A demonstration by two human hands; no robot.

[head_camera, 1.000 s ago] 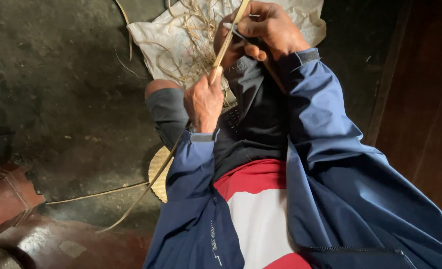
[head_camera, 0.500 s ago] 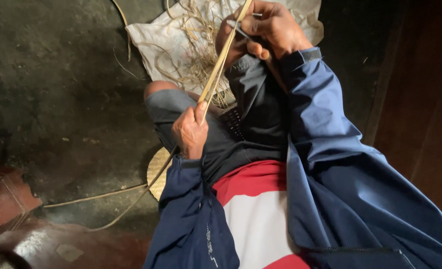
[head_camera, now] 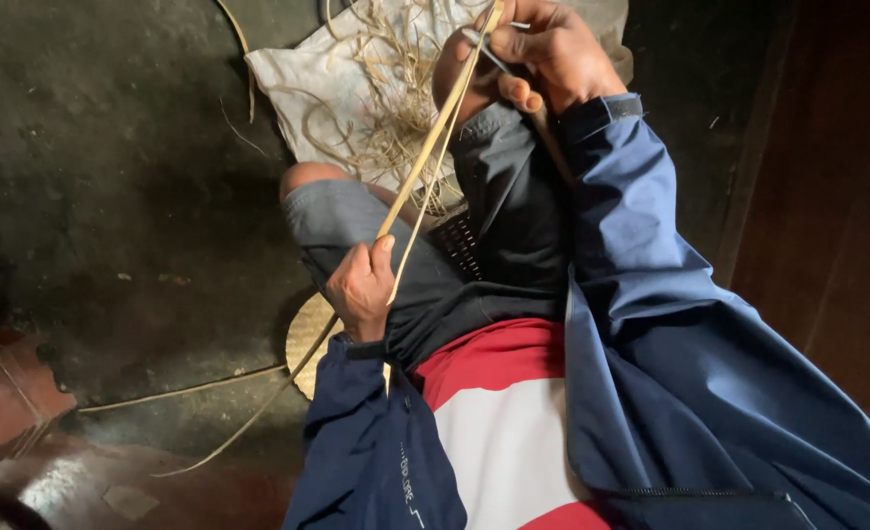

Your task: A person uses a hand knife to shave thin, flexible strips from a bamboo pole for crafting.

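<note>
Left hand (head_camera: 361,290): closed round the strip (head_camera: 425,162), low down by the knee.
Right hand (head_camera: 543,49): closed, pinching the strip's upper end together with a thin blade (head_camera: 484,49) (its tip is hard to make out).
Strip: pale, split in two, slanting taut between both hands above the lap.
Cloth (head_camera: 307,83): white, on the floor (head_camera: 111,196), strewn with dry shavings (head_camera: 395,108).
Jacket (head_camera: 670,324): blue.

Left hand (head_camera: 361,290): low at 9 o'clock, fist curled tight, thumb up, blue sleeve bent at the elbow.
Right hand (head_camera: 543,49): raised at 12 o'clock, fingers (head_camera: 523,96) pinched together, forearm stretched forward.
</note>
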